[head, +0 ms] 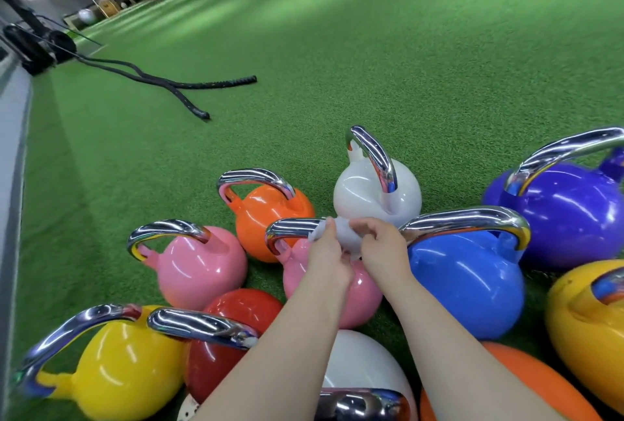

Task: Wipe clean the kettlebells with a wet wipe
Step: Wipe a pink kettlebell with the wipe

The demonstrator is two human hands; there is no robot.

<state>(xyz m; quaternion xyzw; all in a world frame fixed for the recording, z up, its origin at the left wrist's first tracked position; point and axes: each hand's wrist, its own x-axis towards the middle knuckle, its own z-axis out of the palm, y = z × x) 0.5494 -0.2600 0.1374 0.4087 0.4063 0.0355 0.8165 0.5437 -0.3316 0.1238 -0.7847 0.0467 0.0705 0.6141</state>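
Observation:
Several glossy kettlebells with chrome handles stand clustered on green turf. Both my hands meet over the middle pink kettlebell. My left hand and my right hand each pinch the white wet wipe, held between them just above that bell's chrome handle. Around it stand another pink kettlebell, an orange one, a white one, a blue one and a purple one.
Nearer me are a yellow kettlebell, a red one, a white one, an orange one and another yellow one. Black battle ropes lie on the turf at the left. Gym gear stands far back left.

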